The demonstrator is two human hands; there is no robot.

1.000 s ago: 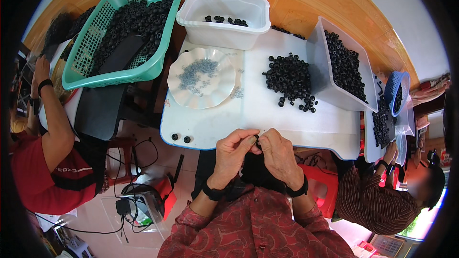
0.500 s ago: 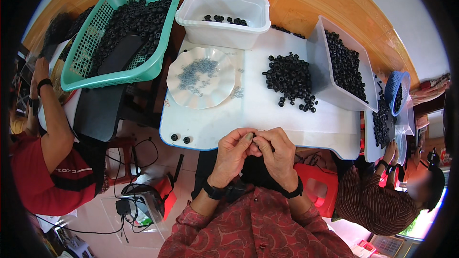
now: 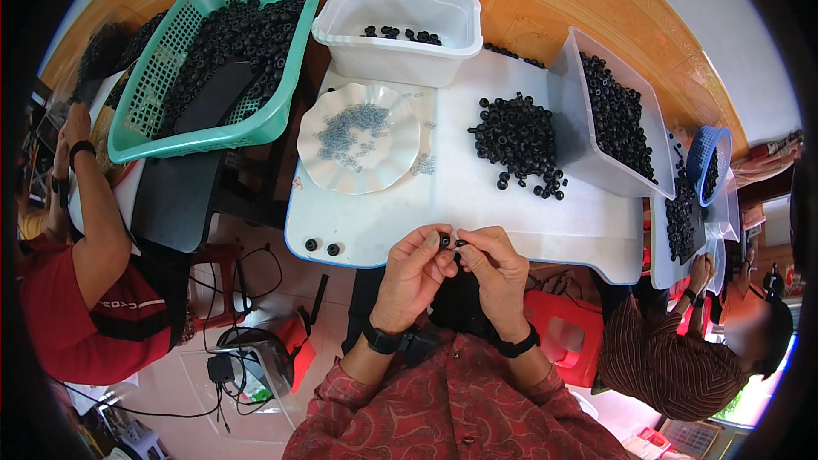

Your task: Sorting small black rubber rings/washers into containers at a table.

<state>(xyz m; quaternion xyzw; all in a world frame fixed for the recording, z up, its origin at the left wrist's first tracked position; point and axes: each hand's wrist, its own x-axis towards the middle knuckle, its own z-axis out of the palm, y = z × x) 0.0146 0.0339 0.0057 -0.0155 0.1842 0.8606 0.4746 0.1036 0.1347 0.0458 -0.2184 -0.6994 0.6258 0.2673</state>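
In front of my chest, at the table's near edge, my left hand pinches a small black ring-shaped part, its hole facing up. Close beside it, my right hand grips a small black piece between thumb and fingertips; its exact shape is too small to tell. Two black round parts stand at the table's front left edge. Beyond my hands lies a heap of black round parts. A white scalloped plate holds many tiny greyish pieces, and a few more lie beside it.
A white tub with some black parts stands at the back. A grey-white bin full of them is on the right, a green basket at far left. Co-workers sit on both sides. A red stool and cables are below.
My fingertips have moved slightly apart. The black ring-shaped part, hidden before, now shows in my left hand, and a small black piece shows in my right.
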